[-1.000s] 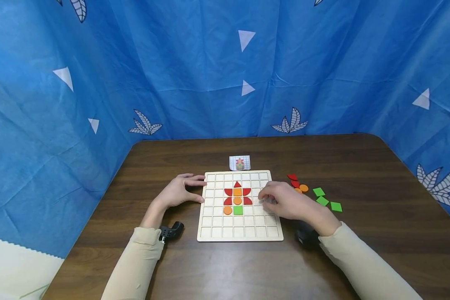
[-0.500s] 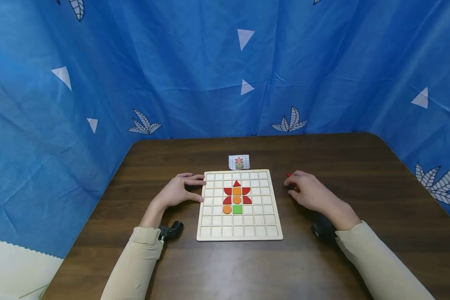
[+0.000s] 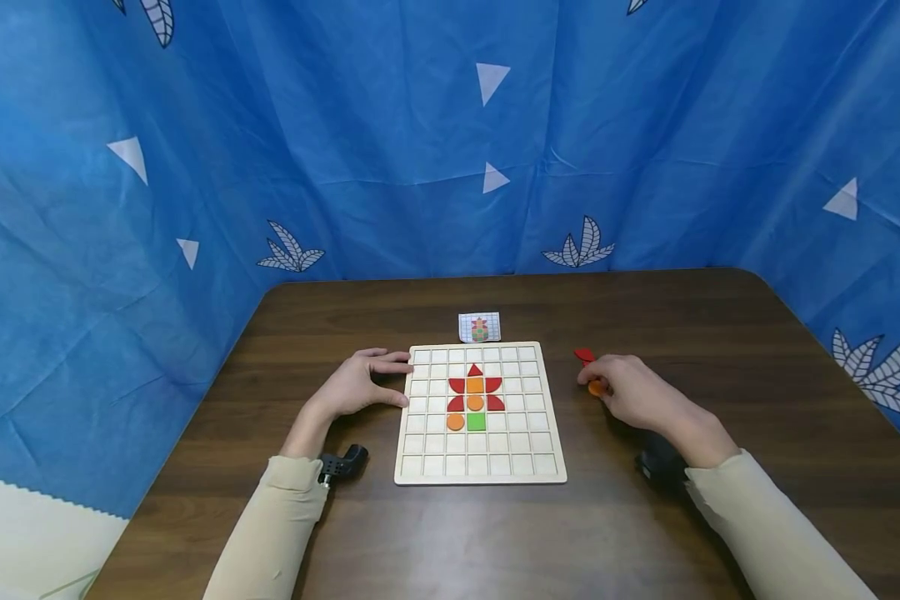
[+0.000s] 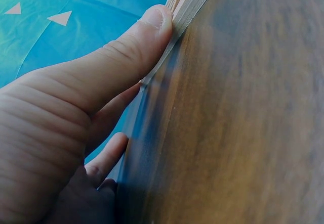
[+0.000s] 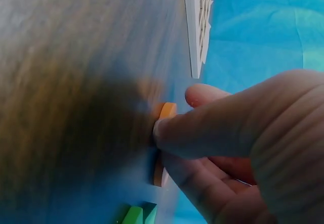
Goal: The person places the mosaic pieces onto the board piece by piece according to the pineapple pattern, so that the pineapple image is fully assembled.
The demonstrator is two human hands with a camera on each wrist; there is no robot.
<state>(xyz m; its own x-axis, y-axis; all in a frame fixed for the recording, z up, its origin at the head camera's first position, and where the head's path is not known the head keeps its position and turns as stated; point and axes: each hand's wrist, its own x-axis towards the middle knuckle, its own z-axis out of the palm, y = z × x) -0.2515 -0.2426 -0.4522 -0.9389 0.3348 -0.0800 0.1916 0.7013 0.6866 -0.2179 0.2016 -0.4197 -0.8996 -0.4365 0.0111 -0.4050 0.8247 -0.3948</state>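
Observation:
A pale wooden grid board [image 3: 482, 468] lies on the table. Its cells hold a red triangle [image 3: 475, 370], several red curved pieces, an orange square [image 3: 475, 385], two orange discs and a green square [image 3: 476, 422]. My left hand [image 3: 357, 382] rests at the board's left edge, thumb and fingers stretched out against it. Right of the board, my right hand [image 3: 633, 392] reaches down over loose pieces. Its thumb overlaps an orange disc [image 5: 169, 109] on the table, with the index fingertip raised above; I cannot tell whether the disc is pinched. Another orange disc [image 5: 159, 173] shows behind the thumb.
A small printed card [image 3: 479, 327] with a similar figure stands behind the board. Loose red pieces [image 3: 585, 355] lie beyond my right hand. Green tiles [image 5: 132, 216] show low in the right wrist view, hidden by that hand in the head view. A blue curtain [image 3: 390, 150] closes off the back.
My right hand has moved from the board's right side out to the loose pieces and lowered to an orange disc. The left hand and the pieces on the board stay put.

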